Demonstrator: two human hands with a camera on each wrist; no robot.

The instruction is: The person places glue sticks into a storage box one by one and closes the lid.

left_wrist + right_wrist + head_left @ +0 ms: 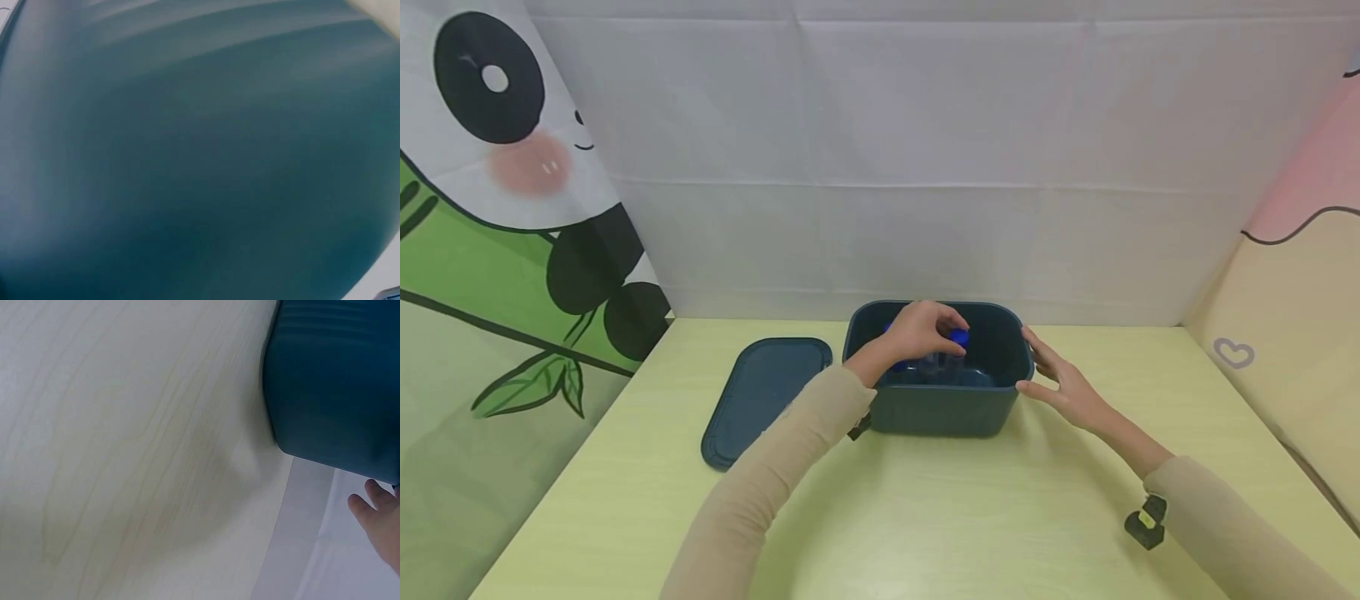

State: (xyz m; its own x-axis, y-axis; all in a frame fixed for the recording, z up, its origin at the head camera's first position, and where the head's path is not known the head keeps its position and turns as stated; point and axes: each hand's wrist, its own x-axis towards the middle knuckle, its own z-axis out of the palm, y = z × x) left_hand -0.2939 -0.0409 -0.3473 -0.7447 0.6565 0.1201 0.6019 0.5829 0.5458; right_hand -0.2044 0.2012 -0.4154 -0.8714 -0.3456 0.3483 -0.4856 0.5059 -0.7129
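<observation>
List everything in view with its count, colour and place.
Table: one, pale yellow, foreground
Bin: one, dark teal, on the table
Lid: one, dark blue, left of the bin
Blue-capped containers: at least two, clear-looking, inside the bin
Backdrop: one, white, behind the table
Cartoon panels: two, multicoloured, at either side
Wrist devices: two, black, at the wrists
Sleeves: two, beige, on both arms
Left hand: one, bare, pinching a blue cap
Right hand: one, bare, at the bin's right end

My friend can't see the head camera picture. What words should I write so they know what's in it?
A person's left hand pinches a blue cap inside an open dark bin, while the right hand touches the bin's right end. A flat dark lid lies left of the bin on a pale yellow table.
</observation>
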